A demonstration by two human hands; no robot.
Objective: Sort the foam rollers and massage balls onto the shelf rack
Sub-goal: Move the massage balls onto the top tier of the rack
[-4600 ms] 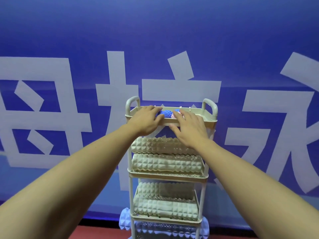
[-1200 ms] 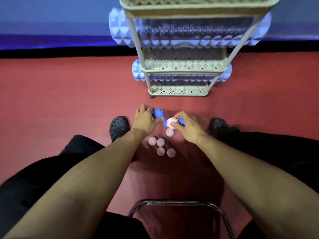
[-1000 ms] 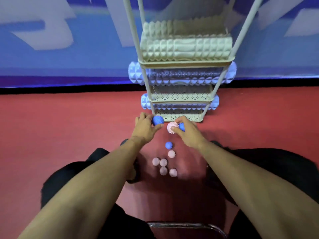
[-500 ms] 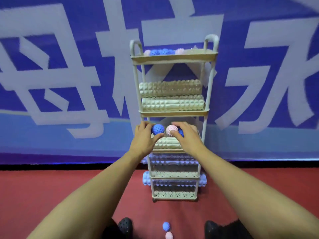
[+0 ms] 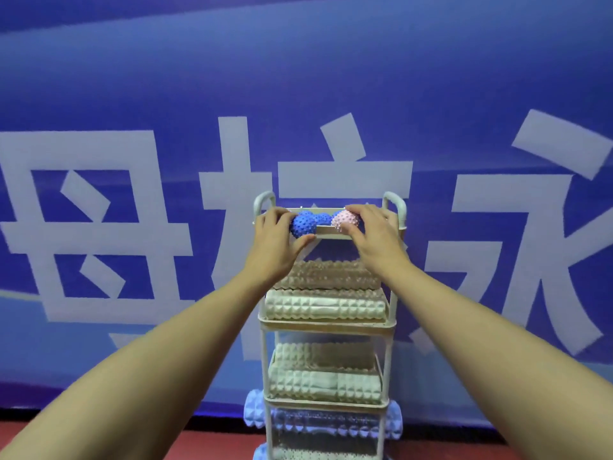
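A cream shelf rack (image 5: 393, 325) stands against the blue wall. My left hand (image 5: 273, 242) grips a blue spiky massage ball (image 5: 302, 224) at the front rim of the top tray (image 5: 333, 232). My right hand (image 5: 373, 235) grips a pink spiky ball (image 5: 345, 219), with another blue ball (image 5: 323, 219) showing just behind it; whether that one is held or lying in the tray I cannot tell. Cream foam rollers (image 5: 325, 308) fill the second and third shelves (image 5: 323, 383). Pale blue rollers (image 5: 331, 423) lie on the lower shelves.
A blue banner (image 5: 132, 210) with large white characters covers the wall right behind the rack. A strip of red floor (image 5: 215, 443) shows at the bottom. The rack's two top handles (image 5: 396, 202) rise beside my hands.
Both hands picked spiky balls off the red floor and rose past the lower shelves to the top tray. The view tilted up from the floor to the rack's top.
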